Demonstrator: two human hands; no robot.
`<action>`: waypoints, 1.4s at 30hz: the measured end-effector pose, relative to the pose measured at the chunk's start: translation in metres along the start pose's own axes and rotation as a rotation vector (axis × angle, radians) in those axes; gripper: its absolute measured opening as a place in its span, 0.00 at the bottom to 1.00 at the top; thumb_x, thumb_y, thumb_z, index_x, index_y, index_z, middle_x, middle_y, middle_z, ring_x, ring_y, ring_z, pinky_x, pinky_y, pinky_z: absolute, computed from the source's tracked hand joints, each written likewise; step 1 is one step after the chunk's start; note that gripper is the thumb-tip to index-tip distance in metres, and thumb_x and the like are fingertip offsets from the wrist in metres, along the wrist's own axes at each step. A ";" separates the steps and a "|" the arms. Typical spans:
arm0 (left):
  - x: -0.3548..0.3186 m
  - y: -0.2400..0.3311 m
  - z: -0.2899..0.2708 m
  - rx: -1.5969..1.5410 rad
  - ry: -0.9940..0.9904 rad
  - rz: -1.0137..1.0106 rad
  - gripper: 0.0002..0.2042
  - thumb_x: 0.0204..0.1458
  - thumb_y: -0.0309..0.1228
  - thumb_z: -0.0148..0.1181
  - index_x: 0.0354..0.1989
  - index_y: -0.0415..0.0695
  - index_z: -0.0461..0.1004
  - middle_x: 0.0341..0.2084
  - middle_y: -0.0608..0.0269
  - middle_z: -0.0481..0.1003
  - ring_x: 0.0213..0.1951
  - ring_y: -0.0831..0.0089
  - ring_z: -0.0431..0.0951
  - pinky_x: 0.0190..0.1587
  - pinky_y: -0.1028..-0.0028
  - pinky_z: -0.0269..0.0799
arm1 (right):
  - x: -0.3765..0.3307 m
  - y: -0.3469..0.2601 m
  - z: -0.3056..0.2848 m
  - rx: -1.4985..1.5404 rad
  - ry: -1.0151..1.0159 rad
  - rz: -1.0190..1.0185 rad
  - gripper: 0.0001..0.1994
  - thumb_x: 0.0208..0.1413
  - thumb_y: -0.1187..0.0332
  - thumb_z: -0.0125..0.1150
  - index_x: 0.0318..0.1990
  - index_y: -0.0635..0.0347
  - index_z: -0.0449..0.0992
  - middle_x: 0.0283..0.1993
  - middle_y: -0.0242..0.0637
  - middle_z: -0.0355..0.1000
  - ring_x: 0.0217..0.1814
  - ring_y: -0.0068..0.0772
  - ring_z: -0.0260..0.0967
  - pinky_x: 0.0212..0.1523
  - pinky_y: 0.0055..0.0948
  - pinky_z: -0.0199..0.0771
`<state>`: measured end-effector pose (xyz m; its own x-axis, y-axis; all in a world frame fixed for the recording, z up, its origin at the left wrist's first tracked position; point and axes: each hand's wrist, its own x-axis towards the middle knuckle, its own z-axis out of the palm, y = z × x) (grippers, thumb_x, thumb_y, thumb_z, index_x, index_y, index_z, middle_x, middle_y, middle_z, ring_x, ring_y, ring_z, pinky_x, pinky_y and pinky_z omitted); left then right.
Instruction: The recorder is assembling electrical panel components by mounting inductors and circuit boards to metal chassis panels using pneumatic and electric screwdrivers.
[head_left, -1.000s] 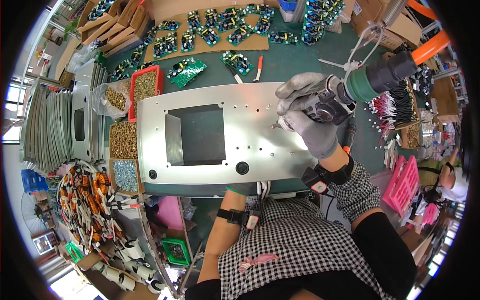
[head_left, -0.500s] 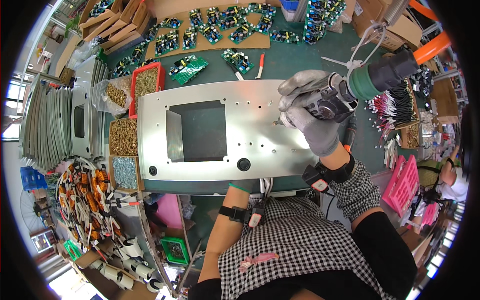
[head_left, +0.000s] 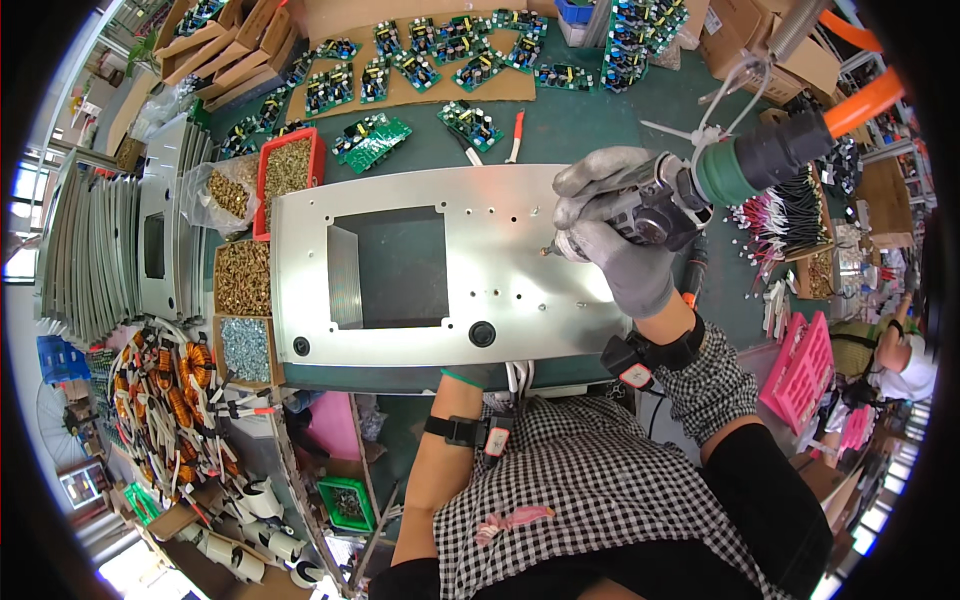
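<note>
My right hand [head_left: 622, 235], in a grey glove, wraps round an air rivet gun [head_left: 655, 215] with a green and black rear end and an orange hose. A small brass-coloured piece [head_left: 546, 250] sits at its nose, over the right half of a silver sheet-metal panel [head_left: 390, 185]; whether it touches the metal is unclear. The panel has a large rectangular cutout, a round black-rimmed hole and several small holes. My left hand [head_left: 466, 378] is at the panel's near edge, mostly hidden beneath it. Only its green glove cuff and a little of the glove show.
Boxes of brass fittings [head_left: 243, 278] and silver hardware [head_left: 246, 350] stand left of the panel, beside a red tray [head_left: 319, 160]. Circuit boards [head_left: 470, 125] and red-handled pliers [head_left: 517, 135] lie beyond. Stacked panels [head_left: 95, 240] stand far left; wire bundles [head_left: 785, 190] lie right.
The panel and bench appear slightly further left and lower in view. My left forearm has moved a little left. My right hand keeps its hold on the rivet gun.
</note>
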<state>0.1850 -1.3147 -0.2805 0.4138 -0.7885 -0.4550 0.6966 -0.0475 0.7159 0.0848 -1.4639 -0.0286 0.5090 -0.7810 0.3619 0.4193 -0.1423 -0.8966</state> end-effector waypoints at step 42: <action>-0.003 0.016 -0.002 0.105 -0.073 0.020 0.17 0.55 0.36 0.52 0.50 0.40 0.65 0.43 0.58 0.71 0.44 0.66 0.73 0.48 0.67 0.70 | -0.030 0.004 0.035 0.066 -0.130 0.020 0.18 0.36 0.86 0.55 0.36 0.56 0.63 0.33 0.31 0.65 0.32 0.19 0.65 0.32 0.21 0.68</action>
<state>0.1959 -1.3119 -0.2692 0.3808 -0.8320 -0.4034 0.6219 -0.0923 0.7776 0.0980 -1.4198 -0.0342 0.6091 -0.6970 0.3783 0.4545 -0.0842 -0.8868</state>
